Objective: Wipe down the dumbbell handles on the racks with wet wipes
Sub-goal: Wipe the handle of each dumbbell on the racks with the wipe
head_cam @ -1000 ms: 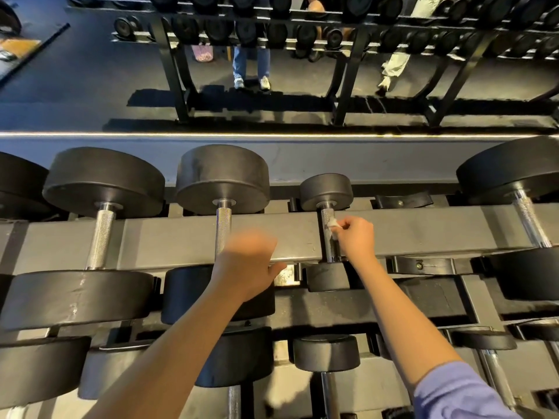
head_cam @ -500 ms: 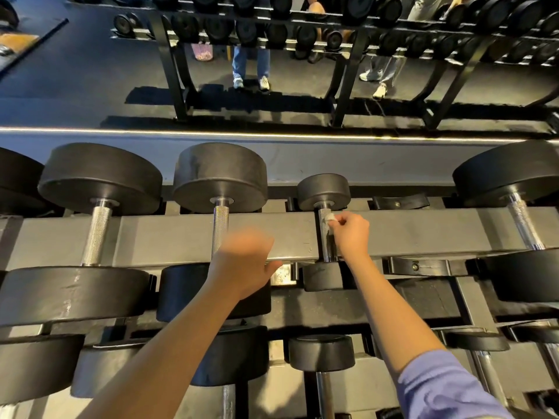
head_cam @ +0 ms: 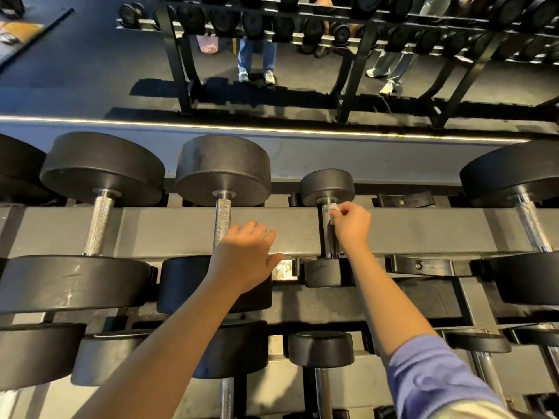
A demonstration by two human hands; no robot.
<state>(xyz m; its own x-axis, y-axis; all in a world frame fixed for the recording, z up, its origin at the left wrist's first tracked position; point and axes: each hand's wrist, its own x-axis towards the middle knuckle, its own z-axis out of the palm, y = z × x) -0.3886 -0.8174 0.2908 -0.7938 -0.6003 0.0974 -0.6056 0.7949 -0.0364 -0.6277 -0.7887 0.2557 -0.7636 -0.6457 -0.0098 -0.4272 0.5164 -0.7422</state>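
**Head view: wipe at far end of small dumbbell handle**

Head view. The rack fills the lower two thirds of the frame, with black round-headed dumbbells lying across its grey rail. The small dumbbell sits just right of centre; its chrome handle crosses the rail.

The right hand is at this handle. Its fingers are curled and pinch a small white wet wipe, held against the handle's far end, just under the far head. The forearm runs down to the lower right of the frame, where a lilac sleeve begins.

The left hand rests palm down on the rail at centre frame, beside the knurled handle of the middle dumbbell. Its fingers are loosely bent and the thumb is spread to the right; it holds nothing.

Across the top of the frame is a second rack on the dark floor. Two people's legs show behind it.
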